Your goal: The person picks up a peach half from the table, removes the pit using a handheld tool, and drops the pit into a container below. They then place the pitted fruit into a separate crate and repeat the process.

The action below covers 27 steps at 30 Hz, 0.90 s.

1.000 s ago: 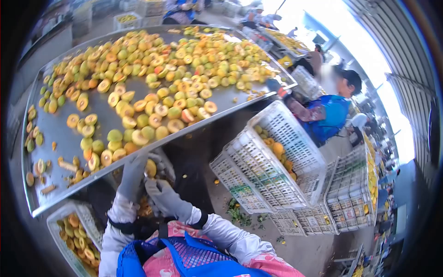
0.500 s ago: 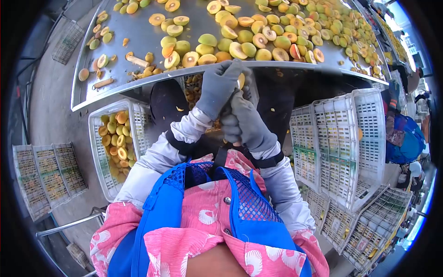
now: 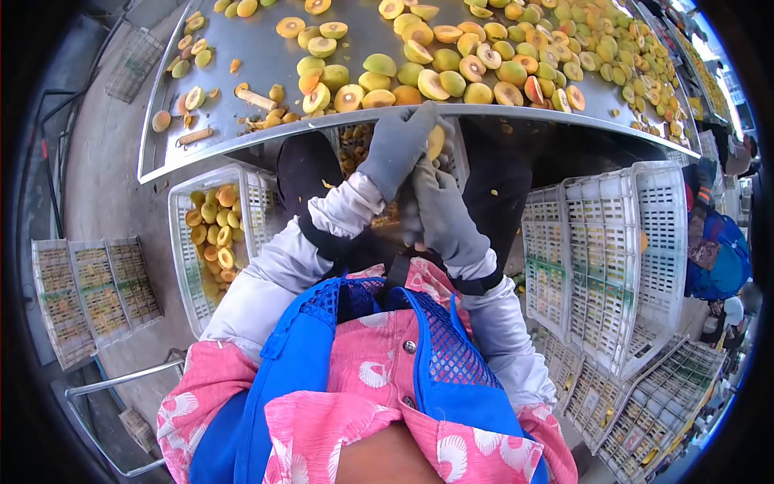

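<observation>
Both my hands wear grey gloves and meet just below the front edge of the steel table (image 3: 242,153). My left hand (image 3: 395,145) is closed over a yellow fruit (image 3: 436,142); only a sliver of it shows past the fingers. My right hand (image 3: 435,206) is curled right under it, its fingertips against the fruit's lower side. Whole and halved yellow-orange fruits (image 3: 451,68) lie spread over the table above my hands. A crate (image 3: 355,149) with brownish bits sits under the table edge, behind my hands.
A white crate (image 3: 179,242) of halved fruit stands at my left. Empty white crates (image 3: 597,258) are stacked at my right, and flat crates (image 3: 89,294) lie on the floor at far left. A person in blue (image 3: 721,254) works at the right edge.
One second ago the view looked across the table; it has tipped down onto my hands and chest. Since then my hands have stayed together on the fruit at the table edge.
</observation>
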Motion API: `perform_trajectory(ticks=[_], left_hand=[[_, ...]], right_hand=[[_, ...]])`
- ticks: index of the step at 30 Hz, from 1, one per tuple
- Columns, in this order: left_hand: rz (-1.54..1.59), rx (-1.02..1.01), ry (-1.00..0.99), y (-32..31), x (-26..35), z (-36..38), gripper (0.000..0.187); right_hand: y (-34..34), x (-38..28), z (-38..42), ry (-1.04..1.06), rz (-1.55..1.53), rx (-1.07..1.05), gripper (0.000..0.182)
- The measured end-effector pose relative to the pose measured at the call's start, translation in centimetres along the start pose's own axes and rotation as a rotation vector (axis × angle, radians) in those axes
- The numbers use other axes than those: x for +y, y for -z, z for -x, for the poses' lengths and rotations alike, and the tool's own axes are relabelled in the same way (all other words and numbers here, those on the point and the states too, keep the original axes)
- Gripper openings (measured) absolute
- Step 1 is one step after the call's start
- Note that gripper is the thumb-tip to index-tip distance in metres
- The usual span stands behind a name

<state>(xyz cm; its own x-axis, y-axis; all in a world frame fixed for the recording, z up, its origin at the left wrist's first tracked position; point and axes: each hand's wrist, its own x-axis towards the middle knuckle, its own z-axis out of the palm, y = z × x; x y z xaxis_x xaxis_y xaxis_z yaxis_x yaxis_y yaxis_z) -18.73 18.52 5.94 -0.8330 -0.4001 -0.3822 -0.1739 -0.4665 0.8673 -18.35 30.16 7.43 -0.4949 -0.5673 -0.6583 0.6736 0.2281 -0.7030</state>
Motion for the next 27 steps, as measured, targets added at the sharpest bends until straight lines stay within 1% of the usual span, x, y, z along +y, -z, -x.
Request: perform_trajectory(ticks=[1, 3, 4, 5, 6, 7, 9, 10, 11, 13, 14, 16, 17, 18, 19, 20, 21, 22, 23, 24, 25, 27], left_hand=[[-0.007, 0.002, -0.007, 0.1, -0.2, -0.3, 0.033], [-0.169, 0.033, -0.251, 0.1, -1.2, -0.3, 0.034], [-0.177, 0.033, -0.257, 0.4, -1.4, -0.7, 0.034], [-0.193, 0.005, -0.326, 0.4, -1.4, -0.8, 0.035], [-0.204, -0.016, -0.386, 0.4, -1.8, -0.5, 0.037], [-0.21, -0.013, -0.386, 0.6, -1.7, -0.4, 0.037], [0.019, -0.081, -0.181, 0.9, -0.8, 0.1, 0.037], [-0.046, -0.112, -0.145, 1.2, -0.7, 0.0, 0.036], [-0.043, -0.106, -0.138, 1.6, -1.3, -0.5, 0.036], [-0.304, -0.074, -0.31, 2.1, -2.5, -1.7, 0.037], [-0.305, -0.072, -0.313, 2.0, -2.4, -1.7, 0.037], [-0.168, -0.154, -0.298, 1.9, -2.2, -1.5, 0.037], [-0.17, -0.149, -0.292, 1.8, -1.9, -0.8, 0.037], [-0.002, -0.146, -0.168, 1.6, -1.3, -0.2, 0.03], [0.164, -0.144, -0.051, 1.5, -0.7, 0.1, 0.025], [0.162, -0.144, -0.059, 1.7, -1.0, -0.2, 0.025], [0.358, -0.075, -0.027, 2.2, -1.7, -0.6, 0.026], [0.557, 0.0, 0.011, 2.8, -2.7, -0.8, 0.029], [0.559, 0.005, 0.01, 3.4, -3.6, -0.4, 0.029], [0.046, 0.103, -0.403, 4.2, -4.0, 0.0, 0.032], [-0.477, 0.211, -0.79, 5.4, -4.4, 0.7, 0.035], [0.293, 0.271, -0.281, 11.0, -3.2, 3.2, 0.033]], right_hand=[[0.2, -0.1, -0.1, -0.024, -0.041, -0.048, 0.043], [1.1, -0.1, 0.0, -0.061, -0.085, -0.104, 0.044], [2.0, -0.3, -0.3, -0.129, -0.187, -0.31, 0.045], [2.4, -0.3, -0.4, -0.204, -0.289, -0.512, 0.046], [2.2, -0.5, -0.4, -0.225, -0.265, -0.502, 0.047], [2.2, -0.2, -0.6, -0.226, -0.268, -0.507, 0.047], [1.9, 0.1, -0.6, -0.205, -0.354, -0.548, 0.037], [1.9, 0.2, -0.3, -0.177, -0.28, -0.468, 0.042], [1.9, 0.2, -0.2, -0.187, -0.281, -0.468, 0.042], [2.4, -0.3, -0.5, -0.227, -0.262, -0.531, 0.045], [2.7, 0.2, -1.0, -0.262, -0.398, -0.676, 0.043], [3.1, 0.8, -1.8, -0.237, -0.406, -0.692, 0.042], [3.1, 1.3, -1.8, -0.224, -0.424, -0.701, 0.042], [3.2, 1.8, -2.0, -0.23, -0.426, -0.702, 0.042], [3.4, 2.0, -2.4, -0.239, -0.524, -0.755, 0.042], [3.3, 2.0, -2.8, -0.246, -0.621, -0.809, 0.042], [2.7, 1.5, -2.6, -0.242, -0.615, -0.816, 0.042], [1.9, 1.3, -2.0, -0.162, -0.497, -0.733, 0.044], [1.4, 1.2, -1.5, -0.082, -0.382, -0.647, 0.046], [1.3, 1.4, -1.7, -0.14, -0.404, -0.655, 0.046], [1.5, 1.8, -1.8, -0.14, -0.395, -0.661, 0.046], [2.1, 2.4, -2.2, -0.123, -0.435, -0.689, 0.046]])
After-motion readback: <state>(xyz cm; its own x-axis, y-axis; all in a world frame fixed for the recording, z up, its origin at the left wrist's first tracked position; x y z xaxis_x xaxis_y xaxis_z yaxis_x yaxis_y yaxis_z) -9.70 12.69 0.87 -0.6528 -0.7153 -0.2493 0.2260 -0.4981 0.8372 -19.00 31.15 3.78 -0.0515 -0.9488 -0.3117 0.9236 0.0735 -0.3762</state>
